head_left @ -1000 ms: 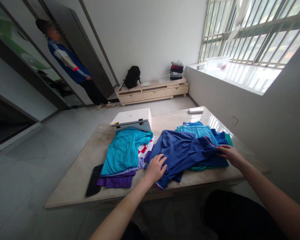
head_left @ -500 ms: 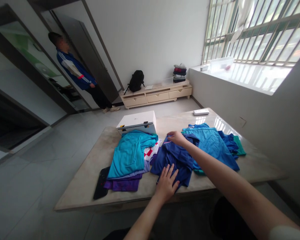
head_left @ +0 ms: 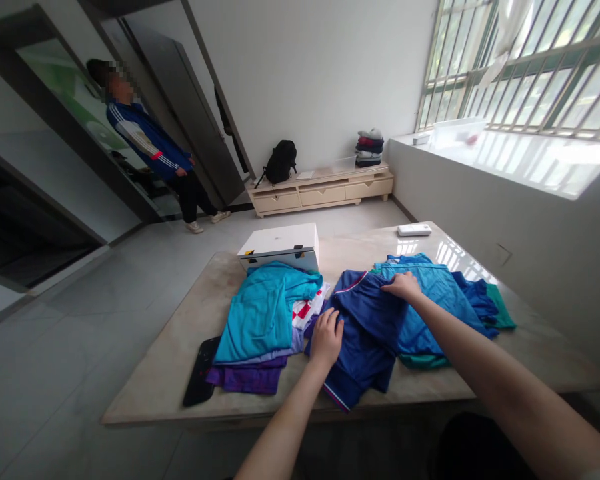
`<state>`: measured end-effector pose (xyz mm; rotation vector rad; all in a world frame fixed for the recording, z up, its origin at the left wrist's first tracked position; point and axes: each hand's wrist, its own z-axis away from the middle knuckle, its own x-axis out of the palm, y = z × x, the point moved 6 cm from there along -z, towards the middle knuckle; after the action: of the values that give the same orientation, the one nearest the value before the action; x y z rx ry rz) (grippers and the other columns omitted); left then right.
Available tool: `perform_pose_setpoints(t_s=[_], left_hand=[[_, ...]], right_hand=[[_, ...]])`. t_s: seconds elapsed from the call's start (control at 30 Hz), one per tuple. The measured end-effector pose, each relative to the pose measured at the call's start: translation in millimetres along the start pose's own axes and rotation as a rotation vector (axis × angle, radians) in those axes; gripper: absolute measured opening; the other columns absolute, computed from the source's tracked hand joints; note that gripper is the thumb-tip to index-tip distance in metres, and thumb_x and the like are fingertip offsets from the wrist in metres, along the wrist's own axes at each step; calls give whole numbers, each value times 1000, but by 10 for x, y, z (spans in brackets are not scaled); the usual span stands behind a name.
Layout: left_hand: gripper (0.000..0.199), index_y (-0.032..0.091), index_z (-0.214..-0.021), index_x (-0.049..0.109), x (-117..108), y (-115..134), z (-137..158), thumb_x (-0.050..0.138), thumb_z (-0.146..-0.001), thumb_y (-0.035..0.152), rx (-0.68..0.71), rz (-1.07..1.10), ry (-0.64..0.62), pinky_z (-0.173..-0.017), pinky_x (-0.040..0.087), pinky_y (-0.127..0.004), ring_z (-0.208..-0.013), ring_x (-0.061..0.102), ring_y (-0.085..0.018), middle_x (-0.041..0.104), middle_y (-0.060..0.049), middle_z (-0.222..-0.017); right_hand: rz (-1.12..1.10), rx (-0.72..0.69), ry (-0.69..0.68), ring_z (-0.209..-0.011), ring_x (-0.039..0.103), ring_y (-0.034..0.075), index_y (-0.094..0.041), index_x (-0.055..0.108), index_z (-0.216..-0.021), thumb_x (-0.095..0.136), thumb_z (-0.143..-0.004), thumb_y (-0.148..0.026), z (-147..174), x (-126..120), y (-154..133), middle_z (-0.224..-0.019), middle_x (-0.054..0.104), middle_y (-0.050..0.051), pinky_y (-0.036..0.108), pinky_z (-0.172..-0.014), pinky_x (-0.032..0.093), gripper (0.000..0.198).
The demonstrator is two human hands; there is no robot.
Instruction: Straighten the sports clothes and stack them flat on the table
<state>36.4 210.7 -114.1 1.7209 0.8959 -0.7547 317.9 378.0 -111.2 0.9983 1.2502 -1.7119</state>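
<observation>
A navy shirt (head_left: 363, 333) with red-and-white trim lies loosely folded at the middle of the table. My left hand (head_left: 327, 339) rests at its left edge, fingers bent and slightly apart. At the shirt's upper right, my right hand (head_left: 404, 287) has its fingers closed on the fabric; the fingertips are partly hidden. Left of the shirt sits a pile of garments topped by a teal shirt (head_left: 263, 310), with a red-and-white checked cloth (head_left: 307, 310) and a purple garment (head_left: 250, 377) showing beneath. Under my right forearm spreads a pile with a blue shirt (head_left: 430, 300) on top.
Behind the teal pile stands a white box (head_left: 280, 240). A dark flat object (head_left: 200, 373) lies by the table's left edge, and a small white device (head_left: 414, 230) near the far edge. Beyond are a low cabinet (head_left: 325, 195), a black backpack (head_left: 280, 162) and a standing person (head_left: 150, 147).
My right hand has moved right along the navy shirt's upper edge. My left hand has gone from lying flat near the bottom to the left edge. The shirt now lies more squared.
</observation>
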Motion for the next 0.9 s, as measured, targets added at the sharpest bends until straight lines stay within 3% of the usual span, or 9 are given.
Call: perform_pose_setpoints(t_s=[0.1, 0.27, 0.33, 0.4, 0.47, 0.57, 0.63, 0.8, 0.9], left_hand=[[42, 15, -136, 59, 115, 73, -346, 40, -104, 36, 3, -7, -56, -119, 41, -45, -140, 50, -27, 57, -16, -146], [57, 12, -146, 50, 257, 283, -1032, 62, -93, 30, 97, -9, -135, -122, 35, -48, -148, 41, -32, 47, -20, -155], [83, 14, -153, 40, 186, 421, -1310, 77, -81, 29, 160, 0, -159, -124, 29, -50, -154, 29, -34, 36, -20, -162], [98, 18, -155, 38, 33, 604, -1494, 86, -71, 28, 269, 8, -214, -124, 27, -49, -153, 29, -35, 37, -17, -163], [80, 23, -144, 53, -179, 798, -1502, 86, -71, 28, 422, 1, -336, -119, 35, -45, -141, 49, -33, 57, -13, -149], [34, 23, -109, 73, -656, 987, -1178, 79, -79, 38, 564, -47, -476, -96, 50, -36, -104, 70, -27, 76, -7, -110], [32, 22, -98, 74, -1074, 1086, -818, 76, -81, 49, 580, -88, -449, -82, 52, -31, -92, 71, -25, 76, -5, -96], [24, 23, -101, 71, -2010, 1633, 237, 72, -84, 40, 660, -115, -361, -78, 48, -27, -89, 69, -21, 75, -3, -94], [26, 23, -111, 68, -2401, 2042, 625, 70, -87, 32, 658, -24, -344, -77, 47, -24, -87, 69, -18, 75, -2, -99]], right_hand=[[7, 2, 7, -121, 58, 40, -18, 71, -114, 74, -75, -49, 29, -24, -71, -123, 66, 19, 45, -93, 49, 50], [-29, -181, -56, -87, 70, 29, -16, 75, -96, 75, -72, -31, 210, -150, -372, -85, 73, 10, 34, -76, 51, 28], [-62, -344, -74, -82, 69, 25, -17, 76, -88, 74, -71, -24, 388, -257, -557, -82, 73, 7, 30, -73, 50, 19], [-95, -518, -59, -88, 68, 24, -18, 77, -88, 72, -70, -20, 648, -432, -723, -92, 75, 8, 28, -78, 49, 19], [-117, -660, -33, -94, 67, 24, -18, 77, -88, 70, -70, -17, 982, -652, -829, -99, 75, 8, 28, -82, 48, 19], [-144, -798, -6, -88, 68, 23, -19, 78, -90, 65, -75, -16, 1595, -986, -846, -92, 76, 7, 28, -80, 48, 20], [-170, -863, 17, -87, 69, 24, -20, 78, -97, 63, -80, -20, 2042, -1167, -771, -91, 76, 7, 30, -78, 50, 23], [-208, -970, 80, -87, 74, 25, -29, 78, -108, 66, -84, -27, 3060, -1461, -459, -102, 78, 7, 30, -75, 57, 26], [-220, -1004, 116, -82, 76, 26, -33, 78, -109, 69, -86, -35, 3542, -1720, -313, -102, 79, 6, 29, -69, 59, 25]])
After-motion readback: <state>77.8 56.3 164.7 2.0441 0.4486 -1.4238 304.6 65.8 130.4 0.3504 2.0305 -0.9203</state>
